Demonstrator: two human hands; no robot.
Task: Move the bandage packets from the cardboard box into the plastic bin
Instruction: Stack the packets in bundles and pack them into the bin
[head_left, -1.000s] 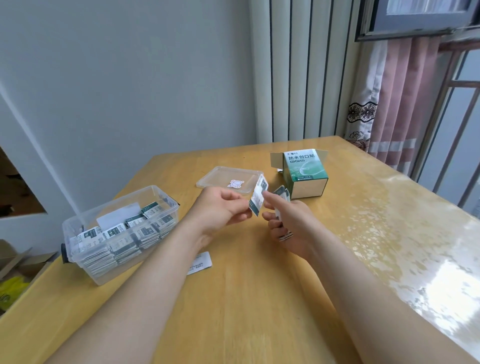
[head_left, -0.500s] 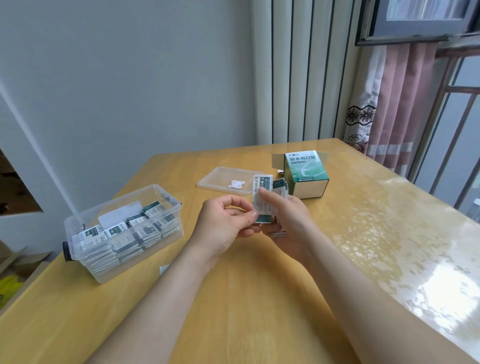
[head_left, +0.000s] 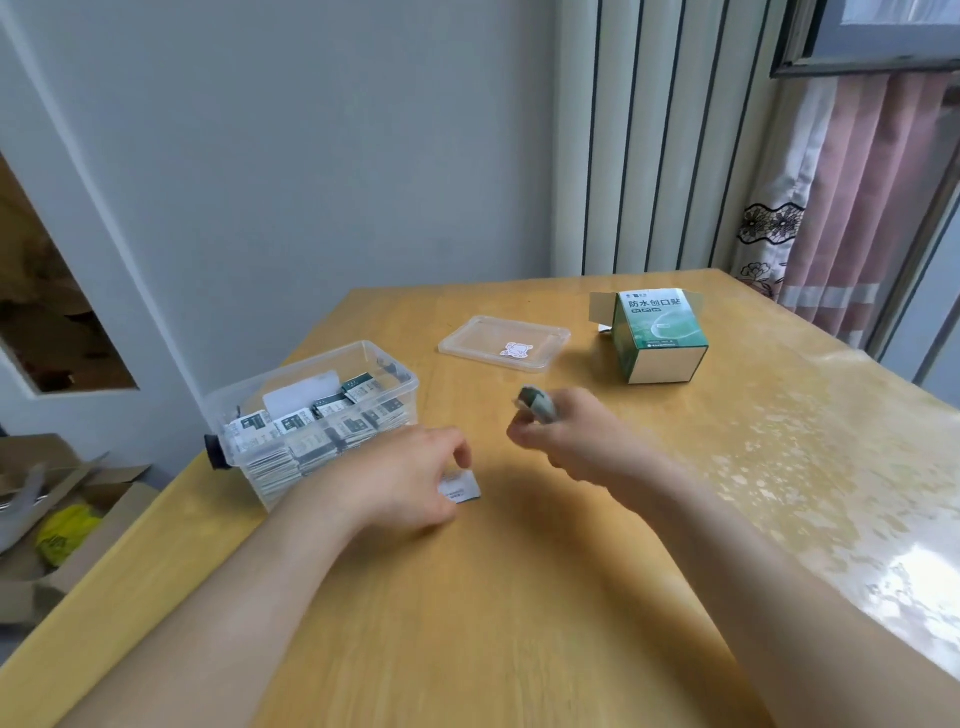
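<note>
parting since the earlier frame, the hands are no longer sharing one packet in mid-air: the left hand (head_left: 405, 480) is now reaching down to the tabletop (head_left: 519, 597), its fingers curling over a loose white packet (head_left: 462, 491) that is lying flat near the left edge, just beside the plastic bin (head_left: 400, 366); whether it is already gripping that packet or only touching it i cannot tell. the right hand (head_left: 571, 441) is hovering above the middle of the tabletop, apart from the left, its fingers closing round a small bunch of bandage packets (head_left: 537, 406), blurred and sticking up from the fist. the plastic bin is sitting at the left edge, packed with rows of packets. its clear lid (head_left: 504, 343) is lying flat toward the far edge, between the bin and the cardboard box (head_left: 660, 338), which is standing toward the far right corner with a flap hanging open on its left side. beyond the left edge, an open carton (head_left: 124, 486) is sitting on the floor.
</note>
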